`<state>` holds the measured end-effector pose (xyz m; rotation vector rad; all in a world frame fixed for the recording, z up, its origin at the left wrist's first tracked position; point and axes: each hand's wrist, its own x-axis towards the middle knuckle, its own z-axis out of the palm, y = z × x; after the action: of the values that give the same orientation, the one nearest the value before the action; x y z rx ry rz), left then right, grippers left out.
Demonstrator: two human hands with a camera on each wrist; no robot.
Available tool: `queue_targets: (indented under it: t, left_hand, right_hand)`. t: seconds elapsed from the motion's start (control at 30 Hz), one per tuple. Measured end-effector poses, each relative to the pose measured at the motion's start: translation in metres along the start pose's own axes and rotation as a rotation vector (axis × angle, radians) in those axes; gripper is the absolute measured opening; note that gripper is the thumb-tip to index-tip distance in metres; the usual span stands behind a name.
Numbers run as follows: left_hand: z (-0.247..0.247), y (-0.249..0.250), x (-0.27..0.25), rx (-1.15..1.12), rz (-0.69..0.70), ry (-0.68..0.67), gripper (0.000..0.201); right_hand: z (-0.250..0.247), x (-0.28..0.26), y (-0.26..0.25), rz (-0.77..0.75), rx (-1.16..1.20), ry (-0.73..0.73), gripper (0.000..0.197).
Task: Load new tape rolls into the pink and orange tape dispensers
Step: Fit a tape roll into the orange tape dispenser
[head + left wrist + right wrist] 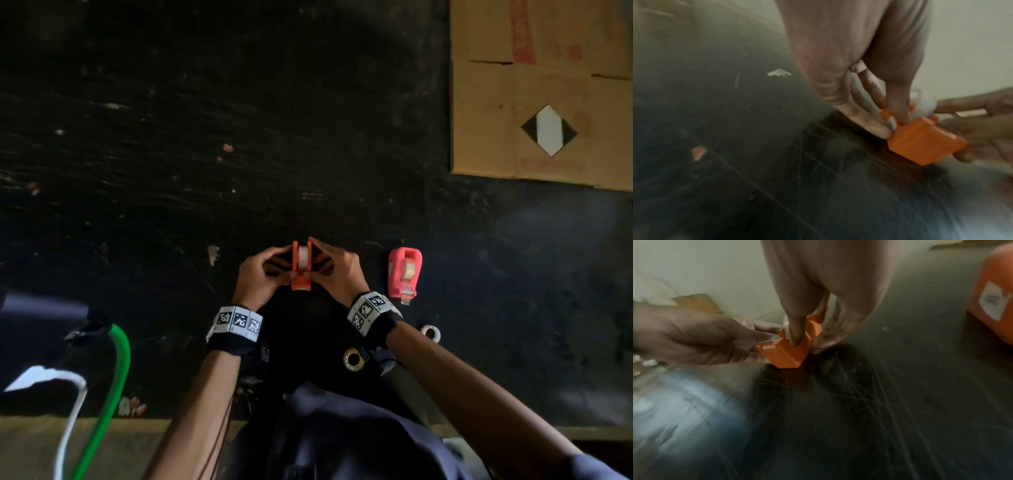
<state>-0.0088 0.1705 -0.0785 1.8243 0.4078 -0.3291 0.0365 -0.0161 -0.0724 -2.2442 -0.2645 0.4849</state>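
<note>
- My left hand (255, 279) and right hand (337, 274) both pinch the orange dispenser (301, 265), fingers curled on its sides; roll (303, 258) seated.
- Pink dispenser (404, 270) lies just beside, toward the worktop's (239, 154) right edge.

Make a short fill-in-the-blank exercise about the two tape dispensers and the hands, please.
1. Both hands hold the ____ dispenser.
2. The pink dispenser lies to the ____ of the right hand.
3. The roll inside the dispenser held by the left hand looks ____ in colour.

Missing words: orange; right; white
</note>
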Motion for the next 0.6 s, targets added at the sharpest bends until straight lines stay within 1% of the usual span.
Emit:
queue_targets:
  t: [0.1,0.17,0.23,0.3,0.33,0.4,0.5,0.6]
  left_hand:
    - [0.003,0.0,0.0,0.02,-0.014,0.011,0.063]
    - [0.004,0.003,0.0,0.011,-0.041,0.017,0.069]
    - [0.005,0.004,0.002,0.014,-0.051,0.008,0.071]
    - [0.004,0.005,0.002,0.083,-0.03,0.0,0.071]
    - [0.004,0.006,0.002,0.123,-0.024,0.006,0.07]
    - [0.005,0.008,0.0,0.14,-0.045,0.028,0.063]
    - [0.007,0.011,-0.001,0.144,-0.072,0.043,0.054]
    - [0.006,0.012,-0.001,0.164,-0.082,0.055,0.051]
  right_hand:
    - [-0.002,-0.002,-0.001,-0.042,-0.137,0.013,0.081]
    - [-0.005,-0.005,-0.007,-0.101,-0.207,0.04,0.078]
    - [-0.009,-0.009,-0.015,-0.222,-0.266,0.103,0.062]
    - [-0.008,-0.012,-0.019,-0.364,-0.329,0.17,0.038]
    - [-0.007,-0.014,-0.02,-0.423,-0.37,0.186,0.031]
    - [-0.003,-0.017,-0.02,-0.502,-0.468,0.18,0.026]
    - [-0.002,-0.019,-0.026,-0.522,-0.569,0.158,0.028]
    - [-0.004,-0.016,-0.034,-0.441,-0.611,0.152,0.034]
